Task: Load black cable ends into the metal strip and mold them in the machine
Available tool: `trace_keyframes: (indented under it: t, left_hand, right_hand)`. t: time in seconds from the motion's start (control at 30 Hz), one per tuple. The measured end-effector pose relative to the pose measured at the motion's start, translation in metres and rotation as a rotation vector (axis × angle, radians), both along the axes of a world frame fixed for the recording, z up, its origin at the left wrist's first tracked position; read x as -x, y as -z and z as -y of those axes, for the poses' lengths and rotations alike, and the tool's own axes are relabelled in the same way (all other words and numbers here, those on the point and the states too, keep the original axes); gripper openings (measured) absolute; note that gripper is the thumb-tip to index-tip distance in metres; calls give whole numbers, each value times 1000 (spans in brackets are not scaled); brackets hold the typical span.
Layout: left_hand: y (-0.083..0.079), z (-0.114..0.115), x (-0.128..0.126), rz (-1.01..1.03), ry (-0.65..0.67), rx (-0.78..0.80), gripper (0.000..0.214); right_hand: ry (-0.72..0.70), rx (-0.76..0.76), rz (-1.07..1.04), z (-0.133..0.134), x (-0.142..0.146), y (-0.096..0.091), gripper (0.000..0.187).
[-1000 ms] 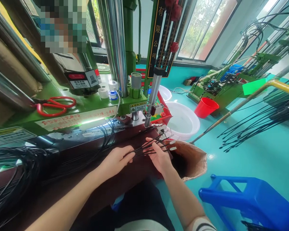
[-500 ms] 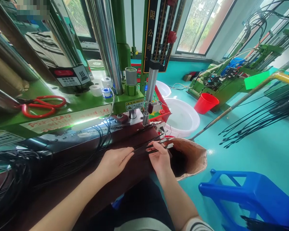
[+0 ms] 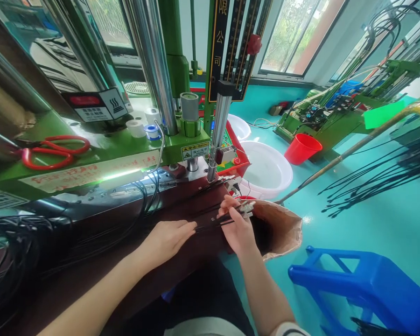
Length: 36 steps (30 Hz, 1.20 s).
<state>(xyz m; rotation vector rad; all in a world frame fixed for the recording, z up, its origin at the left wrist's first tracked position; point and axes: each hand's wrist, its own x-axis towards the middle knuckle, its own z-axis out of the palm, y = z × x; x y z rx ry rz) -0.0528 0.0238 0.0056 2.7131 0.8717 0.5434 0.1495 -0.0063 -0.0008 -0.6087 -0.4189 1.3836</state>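
My right hand (image 3: 241, 229) is closed around several thin black cables (image 3: 227, 217) near their silvery connector ends (image 3: 248, 208), which stick out to the right past my fingers. To its left, my left hand (image 3: 170, 239) pinches the same cables farther back, palm down over the dark red-brown table (image 3: 192, 261). Its thumb and fingers are pressed together at the cable. More black cables with pale ends (image 3: 224, 181) lie on the table just beyond both hands. A large coil of black cable (image 3: 24, 252) is at the left.
A green press (image 3: 126, 158) stands along the table's back, with red-handled scissors (image 3: 56, 151) on it. An open brown paper sack (image 3: 283, 228) is right of my right hand. A blue stool (image 3: 364, 275), white basin (image 3: 266, 170) and red bucket (image 3: 303, 149) are on the floor.
The right hand has turned and shifted slightly right, with the connector ends now bunched closer together in its fingers. The left hand has moved a little down and right. The view has shifted slightly.
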Motion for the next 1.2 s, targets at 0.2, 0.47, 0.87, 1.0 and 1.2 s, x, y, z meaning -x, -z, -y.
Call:
trace_keyframes:
  t: [0.2, 0.47, 0.87, 1.0, 1.2]
  left_hand:
    - [-10, -16, -12, -84, -90, 56, 28]
    - [0, -33, -40, -415, -132, -110, 23]
    - [-19, 2, -23, 32, -155, 512, 13]
    - [-34, 31, -3, 77, -16, 1160, 24]
    - [-32, 74, 7, 530, 12, 1612, 28]
  right_hand:
    - [-15, 3, 146, 15, -6, 13, 9]
    - [-1, 69, 155, 13, -5, 14, 5]
    - [-103, -4, 303, 8, -2, -5, 29]
    - [-394, -108, 426, 11, 7, -25, 24]
    - [-921, -175, 442, 31, 48, -27, 29]
